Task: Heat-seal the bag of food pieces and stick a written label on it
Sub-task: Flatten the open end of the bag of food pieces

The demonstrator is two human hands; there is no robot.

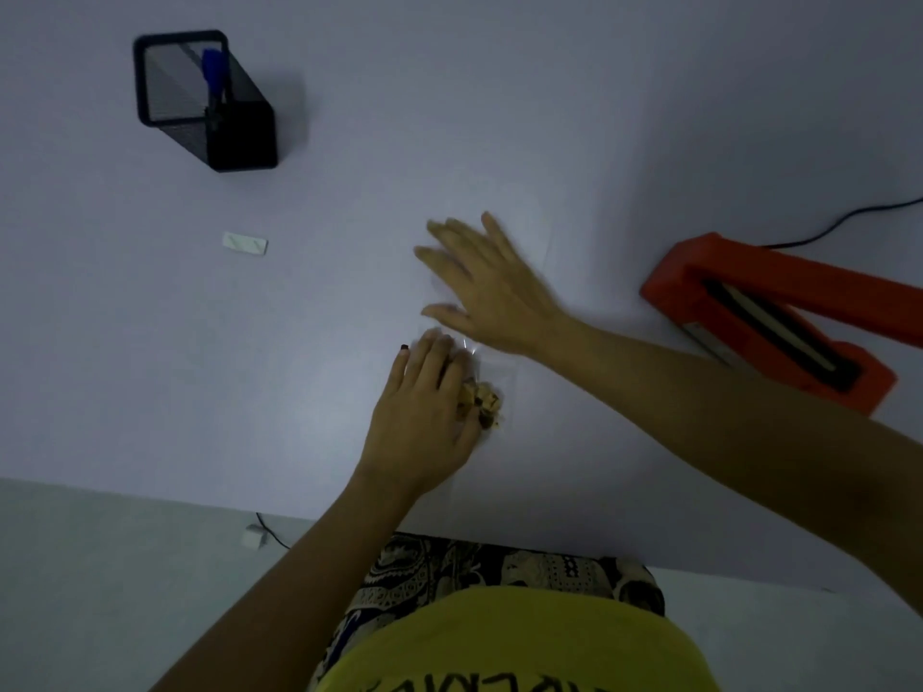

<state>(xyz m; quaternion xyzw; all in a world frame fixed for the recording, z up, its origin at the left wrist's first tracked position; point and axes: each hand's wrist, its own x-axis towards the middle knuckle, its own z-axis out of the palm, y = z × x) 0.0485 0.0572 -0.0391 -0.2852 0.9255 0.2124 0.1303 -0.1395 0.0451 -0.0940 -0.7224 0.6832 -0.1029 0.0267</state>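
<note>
A clear plastic bag [504, 372] lies flat on the white table [150, 367], with brown food pieces [487, 399] bunched at its near end. My left hand [424, 417] rests palm down on that near end, partly covering the food. My right hand [487, 282] is spread flat over the bag's far, empty part, fingers apart, slightly blurred. A small white label [244, 243] lies on the table to the left. The orange heat sealer [769, 317] sits at the right, its black cable [844, 222] trailing off the right edge.
A black mesh pen holder [210, 99] with a blue marker [214, 72] stands at the far left. The table's near edge runs just in front of my lap. A small white plug and a cable [254, 534] lie on the floor below.
</note>
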